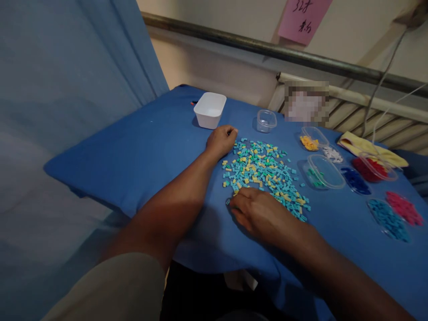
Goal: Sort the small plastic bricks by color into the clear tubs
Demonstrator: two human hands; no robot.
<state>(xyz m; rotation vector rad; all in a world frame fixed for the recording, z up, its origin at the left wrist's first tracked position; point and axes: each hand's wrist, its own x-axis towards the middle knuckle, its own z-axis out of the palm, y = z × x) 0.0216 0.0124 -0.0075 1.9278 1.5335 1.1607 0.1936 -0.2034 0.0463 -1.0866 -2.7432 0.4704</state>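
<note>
A spread of small plastic building bricks (257, 167), mostly light blue with yellow and green among them, lies on the blue cloth. At its far left edge is my left hand (221, 140), its fingers curled closed; what they hold, if anything, is hidden. My right hand (256, 209) rests over the near edge of the bricks with fingers bent and closed, and its fingertips are partly hidden. One loose blue brick (228, 202) sits right beside those fingertips.
A white tub (209, 111) and a clear container (266, 121) stand at the back. To the right are containers of yellow (309, 143), green (316, 177), red (371, 169), dark blue (356, 180), light blue (388, 219) and pink bricks (404, 207). A yellow cloth (374, 149) lies near the radiator.
</note>
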